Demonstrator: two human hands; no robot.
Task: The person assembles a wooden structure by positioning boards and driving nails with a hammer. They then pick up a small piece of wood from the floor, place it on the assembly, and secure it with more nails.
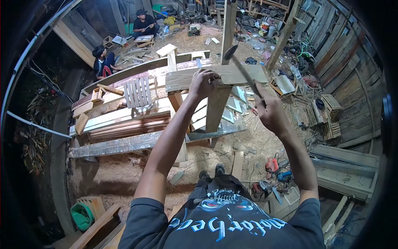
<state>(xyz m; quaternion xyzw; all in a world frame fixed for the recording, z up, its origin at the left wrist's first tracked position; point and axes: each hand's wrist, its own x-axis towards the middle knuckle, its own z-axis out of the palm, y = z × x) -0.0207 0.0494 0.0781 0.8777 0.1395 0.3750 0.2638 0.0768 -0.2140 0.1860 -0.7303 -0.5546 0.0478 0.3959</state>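
My left hand point(203, 83) rests with curled fingers on the near edge of a flat wooden board point(240, 74) that sits on upright wooden legs point(217, 110); whether it pinches a nail I cannot tell. My right hand point(269, 110) grips the handle of a hammer point(242, 70), raised with its dark head point(230, 51) above the board's far side. The handle slants from my fist up and to the left over the board.
Long planks point(124, 124) and a small slatted panel point(138, 92) lie stacked to the left. Sawdust covers the floor. Power tools point(271, 166) lie at lower right, small crates point(327, 112) at right. Two people point(103, 61) sit working at the back left.
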